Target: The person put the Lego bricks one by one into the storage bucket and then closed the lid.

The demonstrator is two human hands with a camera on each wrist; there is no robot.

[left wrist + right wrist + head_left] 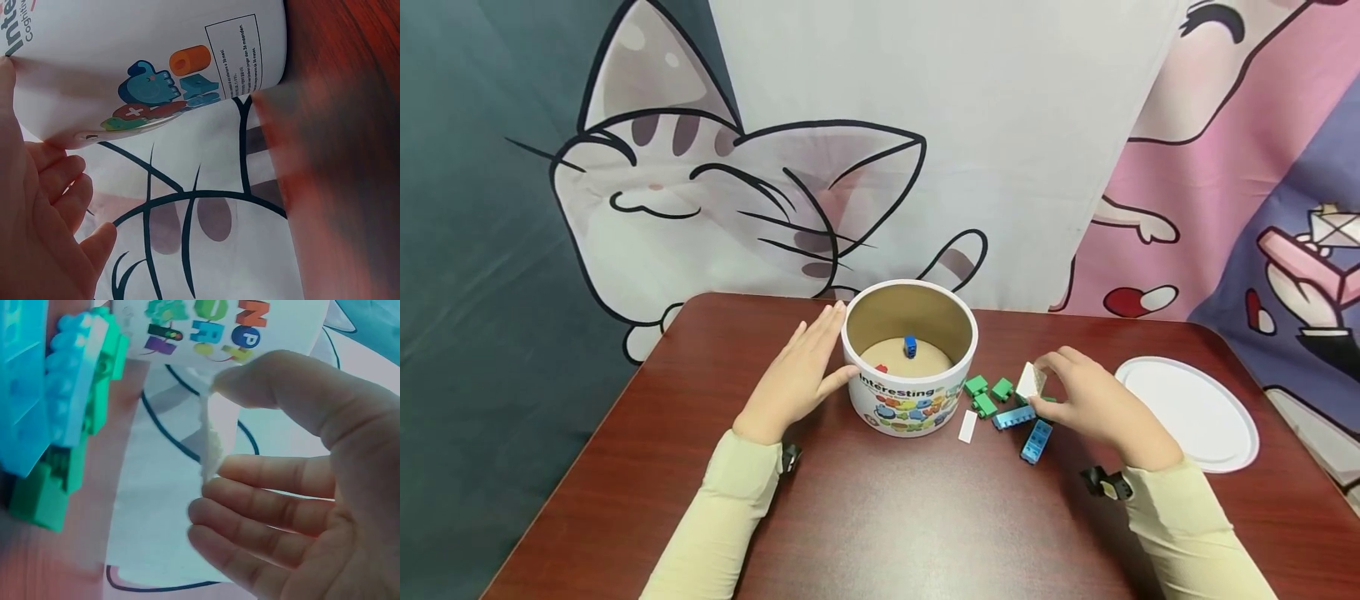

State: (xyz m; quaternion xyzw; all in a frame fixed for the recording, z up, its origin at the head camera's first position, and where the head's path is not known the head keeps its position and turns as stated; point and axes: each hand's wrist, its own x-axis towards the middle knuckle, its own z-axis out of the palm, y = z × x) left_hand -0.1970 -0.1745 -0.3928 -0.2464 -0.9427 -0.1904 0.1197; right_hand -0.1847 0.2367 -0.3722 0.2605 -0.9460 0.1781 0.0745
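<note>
A round white bucket (910, 408) with printed pictures stands on the table; a small blue brick (911, 347) and a red piece (882, 368) lie inside. My left hand (801, 375) rests against the bucket's left side, fingers straight and thumb at its front. To the right of the bucket, my right hand (1086, 404) pinches a thin white piece (212, 434) with a rough edge between thumb and fingers. It is above green bricks (984, 406) and two light blue bricks (1036, 442). One green brick is partly hidden by the right hand.
A small white rectangular piece (967, 427) lies flat right of the bucket's base. The round white lid (1187, 412) lies at the far right of the brown table (850, 517). A cartoon-printed cloth (1015, 150) hangs behind the table's back edge.
</note>
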